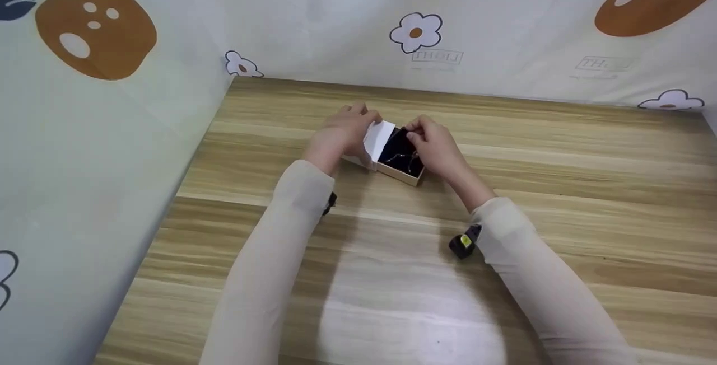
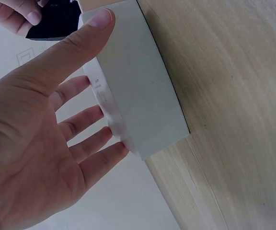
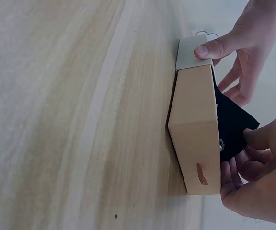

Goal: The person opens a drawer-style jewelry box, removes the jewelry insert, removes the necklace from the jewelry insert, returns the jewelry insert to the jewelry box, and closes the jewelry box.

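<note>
A small drawer box lies on the wooden tabletop, its tan drawer (image 1: pixel 400 174) pulled out of the white sleeve (image 1: pixel 379 138). My left hand (image 1: pixel 344 132) holds the sleeve, with the thumb on one side and the fingertips on another face, as the left wrist view shows. Inside the drawer is a black pad (image 1: pixel 396 145) bearing a thin, shiny chain (image 1: pixel 399 156). My right hand (image 1: pixel 436 144) pinches the pad's edge between thumb and fingers. In the right wrist view the pad (image 3: pixel 234 125) stands tilted up above the drawer's rim.
The wood-grain tabletop (image 1: pixel 560 186) spreads around the box. Behind it and on the left rise pale sheets (image 1: pixel 313 23) printed with flowers and orange fruit. A black wrist camera (image 1: pixel 463 244) sits at my right cuff. A small ribbon pull (image 3: pixel 202 174) marks the drawer's front.
</note>
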The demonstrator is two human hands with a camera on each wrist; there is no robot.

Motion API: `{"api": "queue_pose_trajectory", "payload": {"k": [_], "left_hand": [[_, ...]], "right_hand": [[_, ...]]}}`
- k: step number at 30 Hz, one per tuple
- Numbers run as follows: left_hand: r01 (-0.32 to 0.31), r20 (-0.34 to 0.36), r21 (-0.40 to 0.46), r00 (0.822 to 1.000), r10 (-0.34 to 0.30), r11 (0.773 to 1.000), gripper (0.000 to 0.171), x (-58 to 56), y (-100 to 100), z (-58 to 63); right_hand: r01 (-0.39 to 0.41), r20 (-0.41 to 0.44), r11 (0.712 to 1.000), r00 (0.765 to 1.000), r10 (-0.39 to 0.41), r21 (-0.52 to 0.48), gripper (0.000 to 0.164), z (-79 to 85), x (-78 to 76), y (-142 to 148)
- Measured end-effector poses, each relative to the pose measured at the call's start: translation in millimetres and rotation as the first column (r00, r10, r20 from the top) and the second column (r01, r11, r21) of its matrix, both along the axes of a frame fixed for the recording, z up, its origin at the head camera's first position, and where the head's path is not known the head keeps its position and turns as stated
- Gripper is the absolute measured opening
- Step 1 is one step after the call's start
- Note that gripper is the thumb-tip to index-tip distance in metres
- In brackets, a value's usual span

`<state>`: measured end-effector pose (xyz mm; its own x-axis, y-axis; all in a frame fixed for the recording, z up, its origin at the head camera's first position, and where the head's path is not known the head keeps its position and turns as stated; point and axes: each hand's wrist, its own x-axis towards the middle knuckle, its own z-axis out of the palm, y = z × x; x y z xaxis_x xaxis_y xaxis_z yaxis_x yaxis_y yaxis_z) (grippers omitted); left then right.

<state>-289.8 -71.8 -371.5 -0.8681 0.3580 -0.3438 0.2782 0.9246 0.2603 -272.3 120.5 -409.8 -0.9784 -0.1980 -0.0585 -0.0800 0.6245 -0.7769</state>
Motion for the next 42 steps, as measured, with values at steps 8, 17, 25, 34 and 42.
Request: {"api": "queue_pose_trajectory", "payload": {"k": [8,17,25,34,42], "left_hand": [[-0.006,-0.005,-0.010,1.000,0.006,1.000,0.096,0.2,1,0.6],[-0.009,-0.004,-0.003,1.000,0.009,1.000,0.095,1.9,-1,2.7],[-0.003,-0.007,-0.012,1.000,0.003,1.000,0.095,2.0,-2,3.1],[0.016,-0.011,-0.029,1.000,-0.016,0.999,0.099,-0.3,0,0.4],[0.018,-0.012,-0.029,1.000,-0.018,0.999,0.098,-0.3,0,-0.2]], "right_hand": [[0.011,0.009,1.000,1.000,-0.011,-0.017,0.021,1.5,-0.1,1],[0.027,0.032,0.998,0.999,-0.025,-0.063,0.021,2.8,0.4,1],[0.037,0.048,0.995,0.998,-0.033,-0.093,0.021,3.4,0.0,2],[0.076,0.083,0.988,0.994,-0.066,-0.131,0.023,7.1,0.8,9],[0.095,0.123,0.965,0.990,-0.067,-0.243,0.033,12.3,-0.5,19]]}}
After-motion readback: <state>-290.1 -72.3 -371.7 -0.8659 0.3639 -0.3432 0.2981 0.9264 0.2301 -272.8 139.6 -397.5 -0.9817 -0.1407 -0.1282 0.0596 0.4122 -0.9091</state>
